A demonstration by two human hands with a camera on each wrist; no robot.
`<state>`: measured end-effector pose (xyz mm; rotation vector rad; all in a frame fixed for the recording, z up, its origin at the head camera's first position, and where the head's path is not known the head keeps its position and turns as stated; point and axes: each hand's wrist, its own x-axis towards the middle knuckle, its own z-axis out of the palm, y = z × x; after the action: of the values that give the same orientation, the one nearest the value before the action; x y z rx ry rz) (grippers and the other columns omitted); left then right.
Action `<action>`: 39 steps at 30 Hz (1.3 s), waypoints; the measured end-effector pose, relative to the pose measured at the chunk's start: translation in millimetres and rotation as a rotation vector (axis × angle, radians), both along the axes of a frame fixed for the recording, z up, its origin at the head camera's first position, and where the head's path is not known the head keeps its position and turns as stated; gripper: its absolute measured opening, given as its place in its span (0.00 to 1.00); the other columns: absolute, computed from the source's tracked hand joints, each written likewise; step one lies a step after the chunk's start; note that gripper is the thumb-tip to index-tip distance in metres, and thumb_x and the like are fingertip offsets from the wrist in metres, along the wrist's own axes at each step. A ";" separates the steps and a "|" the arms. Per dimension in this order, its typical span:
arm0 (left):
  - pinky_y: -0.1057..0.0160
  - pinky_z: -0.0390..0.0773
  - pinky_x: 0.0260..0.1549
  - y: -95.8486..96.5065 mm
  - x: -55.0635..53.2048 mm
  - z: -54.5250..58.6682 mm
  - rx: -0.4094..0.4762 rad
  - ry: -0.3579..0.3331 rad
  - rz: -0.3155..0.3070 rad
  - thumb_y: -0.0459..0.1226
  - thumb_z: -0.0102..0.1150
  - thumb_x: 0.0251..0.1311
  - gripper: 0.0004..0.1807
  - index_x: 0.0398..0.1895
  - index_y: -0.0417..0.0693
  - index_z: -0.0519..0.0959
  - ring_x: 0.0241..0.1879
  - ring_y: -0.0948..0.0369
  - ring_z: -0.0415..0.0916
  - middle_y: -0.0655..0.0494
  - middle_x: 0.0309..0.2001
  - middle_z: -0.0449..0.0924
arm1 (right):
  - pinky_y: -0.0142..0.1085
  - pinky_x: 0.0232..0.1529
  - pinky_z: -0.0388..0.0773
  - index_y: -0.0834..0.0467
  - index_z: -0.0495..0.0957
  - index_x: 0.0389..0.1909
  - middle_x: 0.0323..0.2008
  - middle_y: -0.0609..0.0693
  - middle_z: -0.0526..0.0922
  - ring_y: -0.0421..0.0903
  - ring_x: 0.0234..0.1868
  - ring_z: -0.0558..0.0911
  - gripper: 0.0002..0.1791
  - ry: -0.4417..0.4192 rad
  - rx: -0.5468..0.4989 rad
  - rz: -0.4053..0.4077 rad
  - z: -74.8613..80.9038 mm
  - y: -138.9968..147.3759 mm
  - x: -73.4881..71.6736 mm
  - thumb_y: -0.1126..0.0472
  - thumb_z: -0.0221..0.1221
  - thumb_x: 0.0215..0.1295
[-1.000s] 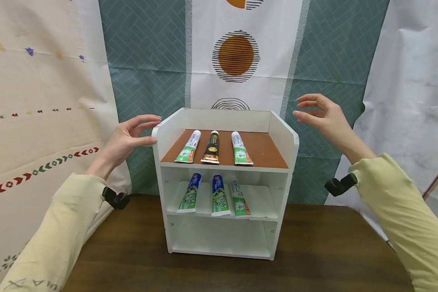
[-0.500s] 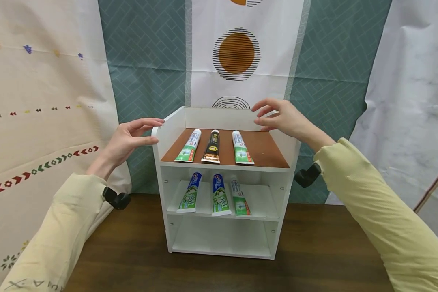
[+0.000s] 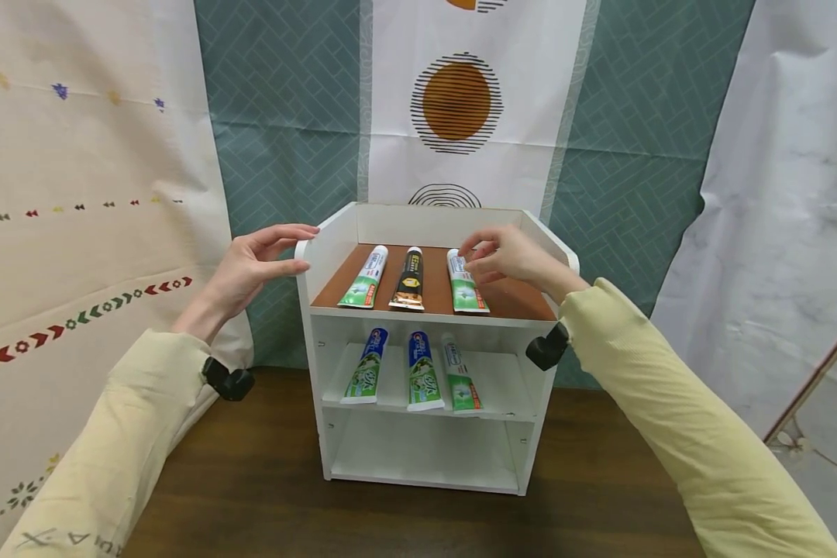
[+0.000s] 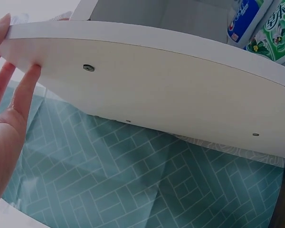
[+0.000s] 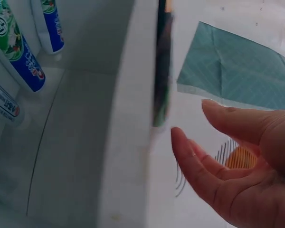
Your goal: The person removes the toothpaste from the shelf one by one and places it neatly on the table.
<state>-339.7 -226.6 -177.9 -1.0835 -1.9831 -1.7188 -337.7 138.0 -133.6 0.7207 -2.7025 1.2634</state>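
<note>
A small white shelf unit (image 3: 425, 477) holds toothpaste tubes on two levels. On its brown top lie a white-and-green toothpaste tube (image 3: 364, 279) at left, a black toothpaste tube (image 3: 409, 280) in the middle and another white-and-green tube (image 3: 469, 298) at right. My right hand (image 3: 512, 254) hovers by this right tube, its fingers overlapping the cap end in the head view. Thumb and fingertips stand apart with nothing between them in the right wrist view. My left hand (image 3: 247, 260) rests at the unit's left side panel (image 4: 147, 85), fingers straight against the upper front edge.
Two blue-and-green toothpaste tubes (image 3: 366, 368) and a white-and-green tube (image 3: 462, 376) lie on the middle shelf (image 3: 505, 387). Raised walls border the top on the back and sides. The unit stands on a dark wooden table (image 3: 244, 473), with patterned cloths (image 3: 286, 116) behind.
My right hand has moved left and down from beyond the unit's right side to over the top right tube. The left hand has stayed at the side panel. The tubes have not moved.
</note>
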 end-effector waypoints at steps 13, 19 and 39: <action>0.52 0.58 0.55 0.5 0.4 0.4 -0.019 0.006 -0.016 0.24 0.60 0.52 0.19 0.49 0.39 0.76 0.60 0.54 0.59 0.46 0.56 0.69 | 0.34 0.29 0.76 0.65 0.72 0.51 0.36 0.59 0.75 0.45 0.25 0.74 0.19 -0.154 0.107 -0.012 -7.9 -5.7 -7.3 0.65 0.60 0.58; 0.51 0.58 0.55 -0.6 0.7 1.0 -0.045 0.002 0.000 0.25 0.60 0.53 0.19 0.50 0.40 0.76 0.60 0.55 0.58 0.47 0.56 0.68 | 0.35 0.28 0.75 0.63 0.74 0.50 0.39 0.57 0.73 0.45 0.27 0.72 0.19 -0.182 0.143 -0.072 -4.7 -15.1 -6.8 0.63 0.60 0.58; 0.43 0.52 0.55 -1.0 3.8 0.1 -0.058 -0.014 0.040 0.27 0.60 0.53 0.19 0.51 0.41 0.75 0.60 0.56 0.58 0.49 0.58 0.67 | 0.31 0.35 0.75 0.64 0.69 0.58 0.52 0.60 0.68 0.46 0.36 0.76 0.23 -0.452 -0.464 0.005 -7.4 -7.8 -0.4 0.67 0.56 0.62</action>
<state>-335.9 -227.5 -177.8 -1.0460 -2.0609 -1.6632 -338.0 130.2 -140.9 0.4225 -2.5279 2.1720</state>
